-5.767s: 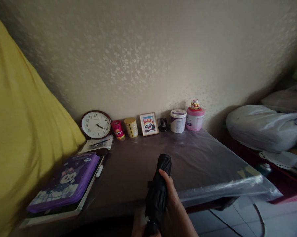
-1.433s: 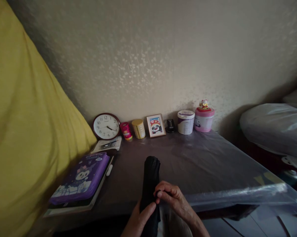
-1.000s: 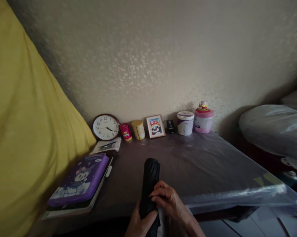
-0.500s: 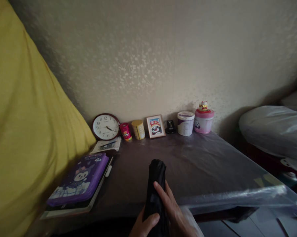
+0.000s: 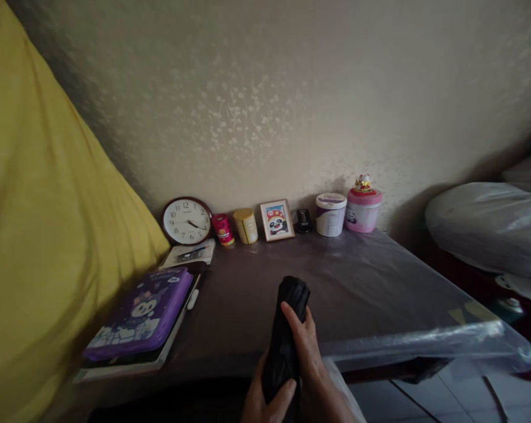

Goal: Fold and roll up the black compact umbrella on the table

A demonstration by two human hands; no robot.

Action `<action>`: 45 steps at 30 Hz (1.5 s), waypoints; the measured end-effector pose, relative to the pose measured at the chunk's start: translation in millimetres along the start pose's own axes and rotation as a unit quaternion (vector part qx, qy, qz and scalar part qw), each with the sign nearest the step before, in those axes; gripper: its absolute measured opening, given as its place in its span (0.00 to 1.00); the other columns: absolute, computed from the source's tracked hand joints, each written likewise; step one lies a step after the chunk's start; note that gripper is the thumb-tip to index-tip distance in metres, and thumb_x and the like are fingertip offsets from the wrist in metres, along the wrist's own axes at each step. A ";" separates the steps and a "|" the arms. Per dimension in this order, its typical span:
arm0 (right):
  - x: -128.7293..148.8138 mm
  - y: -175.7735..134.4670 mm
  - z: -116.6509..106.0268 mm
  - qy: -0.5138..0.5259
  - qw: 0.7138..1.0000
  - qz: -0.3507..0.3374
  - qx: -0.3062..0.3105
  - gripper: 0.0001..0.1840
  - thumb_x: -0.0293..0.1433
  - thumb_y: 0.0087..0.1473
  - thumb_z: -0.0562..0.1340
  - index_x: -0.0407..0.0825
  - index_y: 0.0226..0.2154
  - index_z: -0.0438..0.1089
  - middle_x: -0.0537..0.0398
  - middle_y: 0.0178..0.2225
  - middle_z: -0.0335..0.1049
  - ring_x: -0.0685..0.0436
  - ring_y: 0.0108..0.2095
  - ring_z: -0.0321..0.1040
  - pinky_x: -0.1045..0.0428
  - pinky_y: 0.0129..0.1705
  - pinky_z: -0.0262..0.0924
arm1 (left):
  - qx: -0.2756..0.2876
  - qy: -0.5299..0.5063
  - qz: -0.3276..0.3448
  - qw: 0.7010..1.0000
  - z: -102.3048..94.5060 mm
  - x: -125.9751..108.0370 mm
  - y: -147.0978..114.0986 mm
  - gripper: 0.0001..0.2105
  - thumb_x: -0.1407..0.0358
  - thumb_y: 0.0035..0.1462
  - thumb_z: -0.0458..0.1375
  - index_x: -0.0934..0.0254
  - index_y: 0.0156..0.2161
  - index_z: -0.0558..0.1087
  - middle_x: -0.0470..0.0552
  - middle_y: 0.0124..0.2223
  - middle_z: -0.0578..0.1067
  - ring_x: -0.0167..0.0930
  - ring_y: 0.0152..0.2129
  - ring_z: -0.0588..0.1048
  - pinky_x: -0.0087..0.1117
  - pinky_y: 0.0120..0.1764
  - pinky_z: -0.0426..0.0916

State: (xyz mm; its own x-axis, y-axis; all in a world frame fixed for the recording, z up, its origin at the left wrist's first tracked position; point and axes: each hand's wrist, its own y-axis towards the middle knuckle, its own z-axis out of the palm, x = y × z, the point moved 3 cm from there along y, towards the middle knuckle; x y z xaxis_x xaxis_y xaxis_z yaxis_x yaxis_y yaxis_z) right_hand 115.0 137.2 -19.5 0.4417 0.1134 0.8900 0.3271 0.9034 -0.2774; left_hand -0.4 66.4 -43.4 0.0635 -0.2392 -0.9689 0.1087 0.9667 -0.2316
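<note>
A folded black umbrella (image 5: 283, 346) stands tilted in front of me at the table's near edge, its top end leaning away and slightly right. My left hand (image 5: 269, 395) is wrapped round its lower part, thumb across the front. Higher up, my right hand (image 5: 307, 343) grips its right side, with the thumb lying along the dark cloth. The umbrella's bottom end is out of view below.
Along the wall stand a round clock (image 5: 187, 221), a red can (image 5: 223, 230), a yellow canister (image 5: 246, 226), a framed panda picture (image 5: 277, 220), a small black object (image 5: 303, 221), a white tub (image 5: 331, 215) and a pink-lidded tub (image 5: 363, 212). A purple case (image 5: 139, 314) lies left, beside a yellow curtain (image 5: 71, 205).
The umbrella has shifted a little to the right and leans more that way. My right hand has moved up with it, and both hands keep their hold.
</note>
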 end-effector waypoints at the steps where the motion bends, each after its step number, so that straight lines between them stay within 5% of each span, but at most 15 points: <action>1: 0.1 1.8 -0.6 0.002 1.000 -0.006 -0.003 0.26 0.42 0.37 0.71 0.49 0.38 0.69 0.58 0.27 0.73 0.44 0.28 0.69 0.53 0.29 0.62 | -0.008 0.014 0.020 1.000 0.7 1.3 0.5 0.35 0.53 0.46 0.63 0.66 0.57 0.61 0.60 0.54 0.71 0.41 0.54 0.67 0.36 0.54 0.61; 6: -4.2 9.9 -6.2 -0.004 1.000 0.000 -0.008 0.30 0.45 0.39 0.69 0.49 0.44 0.68 0.56 0.30 0.73 0.42 0.32 0.70 0.52 0.32 0.63 | -0.044 0.049 0.090 0.994 0.7 -7.4 -1.9 0.30 0.55 0.46 0.63 0.64 0.54 0.65 0.55 0.53 0.73 0.38 0.54 0.67 0.32 0.55 0.60; 12: 0.7 21.3 -24.5 -0.058 0.998 -0.029 0.000 0.29 0.49 0.43 0.65 0.49 0.45 0.70 0.51 0.47 0.71 0.39 0.51 0.63 0.50 0.50 0.58 | -0.037 0.013 -0.050 0.998 -12.2 -22.9 -6.9 0.30 0.49 0.43 0.63 0.64 0.50 0.69 0.54 0.37 0.79 0.39 0.39 0.77 0.32 0.40 0.70; 18: 25.0 9.7 -24.2 -0.143 0.963 -0.200 0.108 0.21 0.47 0.52 0.60 0.48 0.38 0.72 0.51 0.37 0.73 0.40 0.42 0.67 0.49 0.46 0.60 | -0.019 0.054 -0.132 0.990 -22.3 -20.4 -0.7 0.35 0.39 0.44 0.55 0.66 0.49 0.66 0.44 0.15 0.71 0.28 0.10 0.68 0.25 0.15 0.60; 26: 21.4 -10.4 -9.3 -0.222 0.912 -0.215 0.268 0.15 0.37 0.49 0.65 0.52 0.41 0.72 0.57 0.34 0.69 0.48 0.32 0.62 0.53 0.38 0.57 | -0.035 0.052 -0.131 0.989 -32.2 -13.4 9.8 0.37 0.38 0.45 0.52 0.69 0.49 0.62 0.45 0.15 0.72 0.27 0.09 0.67 0.25 0.14 0.60; 32: 16.3 -1.3 -14.4 -0.210 0.928 -0.138 0.277 0.14 0.42 0.51 0.62 0.47 0.29 0.72 0.59 0.24 0.67 0.49 0.27 0.63 0.55 0.32 0.56 | -0.036 0.017 -0.154 0.987 -40.3 -7.9 15.3 0.33 0.35 0.43 0.51 0.67 0.38 0.67 0.46 0.14 0.72 0.27 0.08 0.66 0.25 0.14 0.58; 35: 20.4 8.0 -21.2 -0.215 0.940 -0.145 0.220 0.20 0.47 0.51 0.60 0.47 0.27 0.71 0.58 0.22 0.67 0.48 0.26 0.64 0.54 0.30 0.58 | -0.034 -0.003 -0.157 0.987 -40.7 -9.7 15.4 0.31 0.36 0.44 0.51 0.66 0.34 0.68 0.47 0.15 0.72 0.26 0.08 0.66 0.25 0.13 0.57; 39: 29.1 12.5 -24.2 -0.194 0.964 -0.136 0.122 0.27 0.50 0.45 0.63 0.47 0.40 0.71 0.50 0.37 0.74 0.39 0.41 0.69 0.48 0.44 0.62 | -0.034 0.021 -0.158 0.987 -37.8 -13.2 12.0 0.32 0.37 0.46 0.50 0.67 0.39 0.68 0.47 0.15 0.72 0.27 0.08 0.66 0.25 0.14 0.58; 45: 21.7 1.1 -8.2 -0.155 0.975 -0.039 0.152 0.36 0.49 0.44 0.65 0.46 0.52 0.64 0.47 0.51 0.69 0.38 0.54 0.63 0.47 0.54 0.57 | -0.024 0.064 -0.124 0.990 -23.4 -22.8 3.9 0.38 0.39 0.45 0.53 0.68 0.53 0.59 0.43 0.15 0.71 0.27 0.10 0.66 0.25 0.15 0.59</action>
State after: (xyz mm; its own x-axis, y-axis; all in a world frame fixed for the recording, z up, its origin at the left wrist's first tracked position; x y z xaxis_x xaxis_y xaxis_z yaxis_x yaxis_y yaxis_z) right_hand 131.8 137.3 -3.4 0.1355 0.1163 0.9839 0.0657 0.9898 -0.1261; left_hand -24.7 77.8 -24.3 -0.0860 -0.4586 -0.8845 0.0575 0.8840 -0.4640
